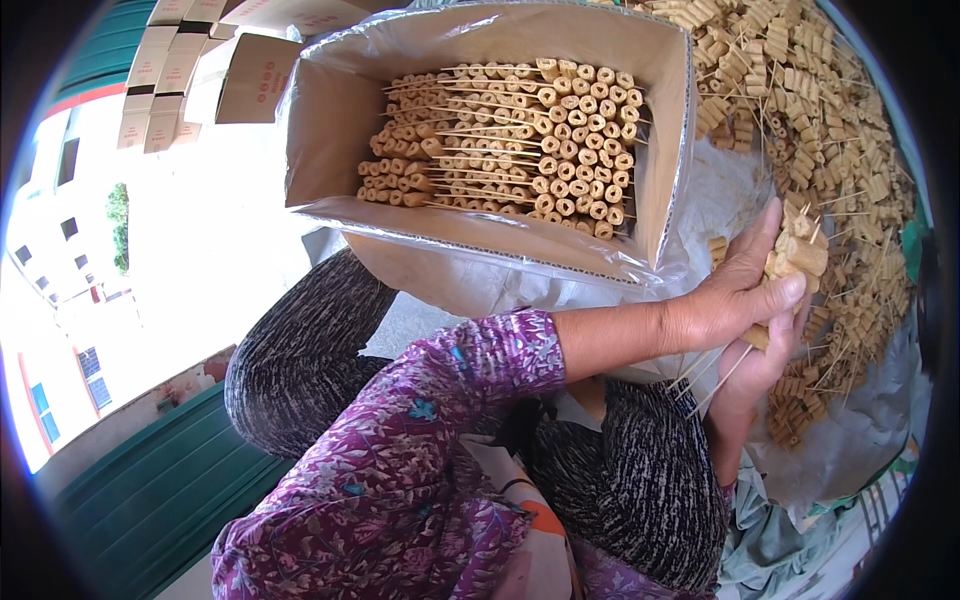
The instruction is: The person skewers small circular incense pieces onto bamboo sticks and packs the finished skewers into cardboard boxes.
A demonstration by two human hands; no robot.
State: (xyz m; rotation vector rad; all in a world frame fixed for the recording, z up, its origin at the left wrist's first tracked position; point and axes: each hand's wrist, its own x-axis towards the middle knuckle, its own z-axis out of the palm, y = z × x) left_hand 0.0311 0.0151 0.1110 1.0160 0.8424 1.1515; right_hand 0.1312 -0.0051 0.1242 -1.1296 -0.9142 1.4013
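Note:
At the right, my left hand [738, 292] is closed around a small bunch of skewers [797, 252] threaded with tan, tube-shaped pieces of food. Just below it, my right hand [757, 372] grips the same bunch from underneath, its fingers partly hidden. The bare ends of the thin sticks [722, 378] point down and left past my right wrist. To the left of my hands stands an open cardboard box [480, 232] lined with clear plastic. Rows of similar skewers [500, 140] are packed inside it, the right-hand stack showing its hollow round ends.
A large heap of loose skewers [850, 220] spreads along the right side on plastic sheeting [735, 180]. Stacked cartons [165, 75] stand at the upper left. My bent legs in dark patterned trousers [630, 480] are below the box, and a green corrugated surface [180, 480] lies lower left.

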